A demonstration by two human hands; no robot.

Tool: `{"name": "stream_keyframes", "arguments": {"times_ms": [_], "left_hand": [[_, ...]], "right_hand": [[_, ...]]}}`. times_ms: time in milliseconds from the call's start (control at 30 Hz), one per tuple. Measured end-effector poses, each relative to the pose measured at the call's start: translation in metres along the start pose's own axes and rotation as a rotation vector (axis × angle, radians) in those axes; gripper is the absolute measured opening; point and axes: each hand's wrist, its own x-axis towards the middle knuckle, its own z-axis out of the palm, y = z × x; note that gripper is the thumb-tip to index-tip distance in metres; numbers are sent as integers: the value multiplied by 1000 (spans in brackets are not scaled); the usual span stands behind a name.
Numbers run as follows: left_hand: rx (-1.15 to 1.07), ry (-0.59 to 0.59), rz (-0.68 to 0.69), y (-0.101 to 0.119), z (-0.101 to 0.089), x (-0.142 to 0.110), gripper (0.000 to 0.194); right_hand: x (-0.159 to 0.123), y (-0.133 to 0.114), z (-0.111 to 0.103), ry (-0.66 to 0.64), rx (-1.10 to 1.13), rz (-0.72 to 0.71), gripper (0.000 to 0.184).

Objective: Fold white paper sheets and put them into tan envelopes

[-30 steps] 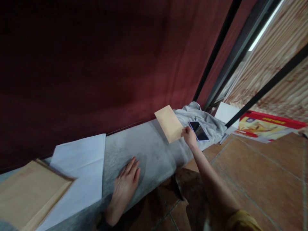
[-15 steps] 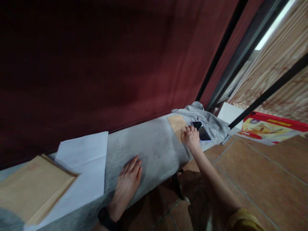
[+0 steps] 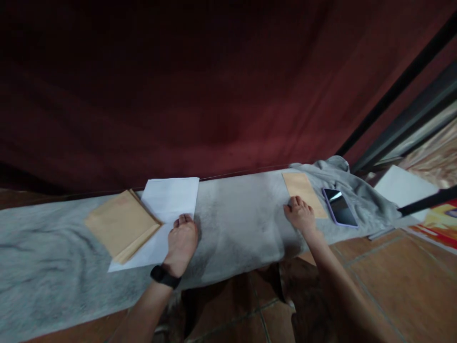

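Observation:
My left hand (image 3: 183, 240), with a dark watch (image 3: 166, 276) on its wrist, lies at the right edge of some white paper (image 3: 171, 197). Its fingers are curled, and whether they grip the paper is hidden beneath the hand. A stack of brown paper envelopes (image 3: 123, 226) rests tilted on that paper, left of the hand. Farther right, my right hand (image 3: 300, 216) rests over the left edge of a single tan envelope (image 3: 303, 186) lying flat. Its fingers are loosely bent, with the thumb apart. A phone in a purple case (image 3: 340, 208) lies just beyond this envelope.
A grey cloth (image 3: 243, 214) covers the long, narrow surface and bunches up at its right end. Behind it hangs a dark red curtain (image 3: 221, 119). Black poles (image 3: 400, 90), a white box (image 3: 403, 188) and a red-yellow printed package (image 3: 441, 221) stand right. Tiled floor (image 3: 410, 271) lies below.
My left hand has gone from lying flat on the grey cloth to the white paper, its fingers now curled. The right hand has slid left across the tan envelope, away from the phone. The view has swung left.

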Motion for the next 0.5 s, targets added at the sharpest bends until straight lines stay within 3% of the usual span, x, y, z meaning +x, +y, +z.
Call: {"name": "stream_keyframes", "arguments": {"times_ms": [133,300,500], "left_hand": [[-25,-26,-24,-2,-6,2,32],[-33,-72,-50,-5,-11,3,39],[-43,-190,-134,-14,-19,14,35]], "right_hand": [[-2,-8,-6,20,-6,4,40],[-3,-14,-12,22,23,-19,30],[-4,-21,-13,89,101,-27,31]]}}
